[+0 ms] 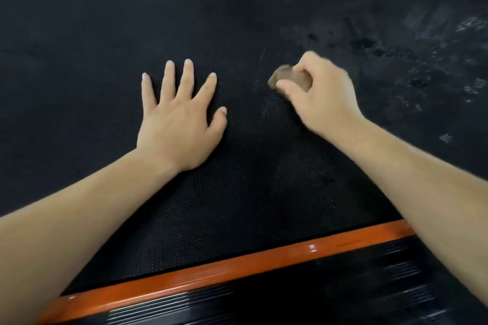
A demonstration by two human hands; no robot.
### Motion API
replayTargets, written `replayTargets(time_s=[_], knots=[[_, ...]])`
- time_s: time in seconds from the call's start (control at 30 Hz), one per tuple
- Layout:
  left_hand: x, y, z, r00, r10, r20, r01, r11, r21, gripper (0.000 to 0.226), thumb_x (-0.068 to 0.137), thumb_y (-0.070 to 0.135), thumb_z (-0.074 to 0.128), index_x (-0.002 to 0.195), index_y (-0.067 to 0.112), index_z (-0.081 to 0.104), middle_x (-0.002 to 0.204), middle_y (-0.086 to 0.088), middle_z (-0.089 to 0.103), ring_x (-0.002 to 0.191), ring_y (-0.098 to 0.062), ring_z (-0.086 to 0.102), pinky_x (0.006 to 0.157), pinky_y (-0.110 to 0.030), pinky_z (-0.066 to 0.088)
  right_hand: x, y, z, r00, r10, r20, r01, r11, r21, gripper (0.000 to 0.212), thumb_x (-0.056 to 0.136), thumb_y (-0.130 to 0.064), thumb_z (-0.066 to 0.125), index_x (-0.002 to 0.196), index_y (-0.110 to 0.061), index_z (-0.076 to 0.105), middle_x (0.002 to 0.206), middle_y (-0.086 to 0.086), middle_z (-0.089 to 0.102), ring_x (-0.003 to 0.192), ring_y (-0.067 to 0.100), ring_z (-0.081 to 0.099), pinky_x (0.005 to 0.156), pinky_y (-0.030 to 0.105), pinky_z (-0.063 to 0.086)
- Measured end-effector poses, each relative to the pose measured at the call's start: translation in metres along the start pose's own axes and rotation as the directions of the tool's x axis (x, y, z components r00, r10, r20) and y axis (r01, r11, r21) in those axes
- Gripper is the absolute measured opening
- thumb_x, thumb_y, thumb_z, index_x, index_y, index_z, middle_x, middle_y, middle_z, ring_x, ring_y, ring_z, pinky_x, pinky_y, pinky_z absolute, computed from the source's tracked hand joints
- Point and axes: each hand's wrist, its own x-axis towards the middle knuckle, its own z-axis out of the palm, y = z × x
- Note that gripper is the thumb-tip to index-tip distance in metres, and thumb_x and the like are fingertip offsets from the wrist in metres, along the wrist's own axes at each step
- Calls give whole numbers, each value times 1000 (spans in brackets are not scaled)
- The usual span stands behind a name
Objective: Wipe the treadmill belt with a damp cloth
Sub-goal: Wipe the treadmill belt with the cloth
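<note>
Right grip [319, 97] is curled round a small brown cloth [289, 78]. Thumb and fingers pinch it bunched, so only a wad shows at the front of the fist. The wad presses on the belt [105, 21] about mid-width. It is blurred, which suggests a rubbing stroke, though I cannot tell its direction. Left grip [179, 124] lies flat on the belt, fingers straight and spread, holding nothing, apart from the cloth. It looks like a brace for someone leaning over the treadmill.

The step in hand, as I judge it, is the wiping itself, partway through. Around and below the cloth the belt is dark with faint smears, while grey dust marks [435, 66] cover the belt to the right, beyond the right grip. The left part looks plain black; whether it has been wiped I cannot tell.

The next move likely calls for carrying the cloth rightward into those marks with firm, overlapping strokes and even pressure on the textured surface. The wad should be turned to a fresh face if it loads up. The near orange rail [237, 266] bounds the belt, and strokes should run right up to it.
</note>
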Motion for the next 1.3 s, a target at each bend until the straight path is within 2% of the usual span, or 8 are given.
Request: replayTargets(time_s=[0.2,0.37,0.6,0.77,0.97,1.07,1.17,1.3], knots=[[-1,1,-1,1000,-11,-3,11,1000,4,74,95,61,12,162,29,17,171,-12,6,157,-34,-4,123,-62,-3,-82,-12,-14,913,-339,224,330,941,81,31,86,-48,65,88,-17,59,83,-4,57,79,16,52,72,32,42],[-2,1,-1,1000,5,0,-5,1000,2,75,95,61,11,162,28,17,171,-13,6,157,-35,-4,123,-63,-3,-35,13,-19,999,-39,29,40,998,-49,28,90,-38,70,87,-19,49,79,-7,52,79,17,50,67,34,36],[-2,2,-1,1000,-4,-17,4,1000,14,72,97,60,15,161,27,19,170,-14,8,157,-36,-2,123,-63,-2,-109,-5,-26,889,-388,241,367,921,129,35,86,-49,63,88,-14,60,83,-2,60,79,19,56,72,40,49],[-2,2,-3,1000,0,-9,0,1000,-11,67,101,56,22,161,27,20,170,-14,8,157,-35,-2,123,-62,-3,-83,15,-36,982,-144,119,144,990,11,29,86,-45,68,89,-19,55,89,-3,62,84,18,55,76,43,50],[-1,11,-10,1000,-29,-11,28,997,-75,62,103,49,33,158,21,30,169,-17,12,156,-36,1,121,-66,-4,-128,5,-48,867,-325,377,269,943,193,32,83,-52,67,88,-22,61,82,-12,59,82,5,55,74,25,46],[9,29,-15,998,-18,-53,8,983,-183,57,102,42,42,154,20,36,170,-16,8,157,-33,-2,123,-62,-5,-103,17,-48,910,-305,282,280,952,126,35,83,-51,70,86,-18,61,80,-9,59,77,7,52,70,27,43],[14,52,-11,999,-8,-35,0,975,-224,56,102,43,40,154,24,35,171,-13,7,157,-31,-4,123,-61,-8,-87,31,-50,977,-149,154,144,989,41,32,85,-45,74,86,-19,56,76,-8,56,70,9,49,63,30,37],[11,60,4,999,7,-50,-14,991,-131,57,102,48,32,155,25,33,170,-12,12,157,-31,0,122,-65,-6,-118,23,-53,929,-247,276,228,969,99,31,83,-55,66,88,-29,50,86,-9,63,79,9,57,70,33,47]])
